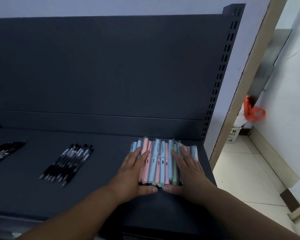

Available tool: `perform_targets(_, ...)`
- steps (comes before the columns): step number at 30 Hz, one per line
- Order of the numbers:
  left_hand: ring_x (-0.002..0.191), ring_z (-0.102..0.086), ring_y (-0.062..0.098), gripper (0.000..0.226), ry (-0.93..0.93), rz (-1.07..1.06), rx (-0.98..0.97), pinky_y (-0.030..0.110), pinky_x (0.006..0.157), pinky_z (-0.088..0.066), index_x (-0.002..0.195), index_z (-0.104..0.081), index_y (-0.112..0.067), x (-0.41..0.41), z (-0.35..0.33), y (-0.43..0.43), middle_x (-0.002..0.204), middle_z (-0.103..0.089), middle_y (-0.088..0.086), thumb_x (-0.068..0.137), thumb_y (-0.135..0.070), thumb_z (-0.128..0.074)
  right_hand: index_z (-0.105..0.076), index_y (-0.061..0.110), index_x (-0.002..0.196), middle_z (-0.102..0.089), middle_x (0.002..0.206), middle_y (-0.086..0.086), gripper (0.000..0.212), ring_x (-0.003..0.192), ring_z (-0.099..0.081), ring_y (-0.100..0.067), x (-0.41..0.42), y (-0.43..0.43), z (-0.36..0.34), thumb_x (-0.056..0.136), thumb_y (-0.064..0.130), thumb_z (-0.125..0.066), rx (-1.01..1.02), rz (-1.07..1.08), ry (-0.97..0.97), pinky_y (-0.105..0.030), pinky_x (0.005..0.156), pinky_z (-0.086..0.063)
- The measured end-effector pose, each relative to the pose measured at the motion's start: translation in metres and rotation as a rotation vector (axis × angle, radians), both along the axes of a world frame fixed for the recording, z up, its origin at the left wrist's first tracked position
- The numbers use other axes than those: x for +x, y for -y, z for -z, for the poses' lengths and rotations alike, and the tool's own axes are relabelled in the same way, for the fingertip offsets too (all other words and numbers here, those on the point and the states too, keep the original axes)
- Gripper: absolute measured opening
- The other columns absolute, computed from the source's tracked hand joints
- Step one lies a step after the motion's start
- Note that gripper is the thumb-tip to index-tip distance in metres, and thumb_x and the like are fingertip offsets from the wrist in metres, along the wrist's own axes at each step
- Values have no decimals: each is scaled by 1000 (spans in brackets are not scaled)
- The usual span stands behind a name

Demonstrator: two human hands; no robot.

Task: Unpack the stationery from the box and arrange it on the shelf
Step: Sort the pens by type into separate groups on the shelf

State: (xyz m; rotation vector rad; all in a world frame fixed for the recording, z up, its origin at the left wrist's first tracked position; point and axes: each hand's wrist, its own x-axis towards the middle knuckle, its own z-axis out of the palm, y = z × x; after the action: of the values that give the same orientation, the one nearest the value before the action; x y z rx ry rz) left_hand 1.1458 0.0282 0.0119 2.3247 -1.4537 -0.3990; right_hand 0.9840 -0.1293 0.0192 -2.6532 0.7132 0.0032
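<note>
Nothing gripped: my left hand (133, 172) and right hand (191, 170) lie flat, fingers straight, bracketing sleeved pastel pens (160, 163) at the right end of the shelf (97, 196); an uneven push may slide slick sleeves over the edge.

- Wall (111, 6): pale and plain, behind the shelf (42, 196).
- Shelf: dark metal, with a flat back panel (111, 66) and a slotted upright (222, 66) at its right edge.
- Beige frame (246, 80): just right of the upright.
- Floor (241, 170): pale tiles.
- Far corner: orange-red plastic bag (254, 112) above a white slotted basket (233, 134).
- Light: dim, cool.
</note>
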Motion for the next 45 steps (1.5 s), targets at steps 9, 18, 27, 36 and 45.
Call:
perform_targets(9, 145, 6, 11, 113, -38, -1, 18, 29, 118, -8, 151, 5, -33, -2, -19, -8, 156, 16, -15, 71, -64, -68, 8, 35, 151, 15, 160, 9, 112, 149, 9, -19, 1, 0, -10, 69, 81, -53, -11, 35, 41, -49, 120, -1)
perform_targets(18, 144, -13, 12, 79, 85, -192, -98, 19, 114, -15, 149, -22, -29, 8, -38, -78, 158, -10, -6, 85, -57, -58, -34, 30, 145, -27, 153, 6, 69, 141, -25, -15, 30, -45, -41, 85, 55, -59, -107, 22, 260, -31, 117, -20)
perform_targets(27, 141, -23, 13, 69, 177, -616, -88, 22, 112, -22, 147, -29, -29, 45, -43, -292, 155, -19, -6, 88, -53, -55, -50, 23, 133, -44, 137, 2, 51, 125, -45, -17, 133, -217, -42, 86, 37, -66, -4, -309, 319, -28, 104, -38)
perform_targets(36, 138, -31, 18, 71, 51, -1142, 102, 28, 112, -30, 145, -32, -27, 17, 1, -581, 153, -25, -3, 85, -54, -58, -50, 24, 133, -49, 132, 4, 53, 122, -49, -15, 215, -473, 10, 84, 39, -66, 62, -713, 108, -23, 101, -34)
perform_targets(45, 139, -31, 16, 70, -122, -1500, 249, 28, 112, -31, 146, -29, -28, -22, 43, -739, 156, -21, -3, 87, -53, -56, -38, 28, 141, -39, 142, 4, 61, 130, -42, -15, 268, -641, 69, 87, 47, -58, 6, -1015, -161, -27, 106, -36)
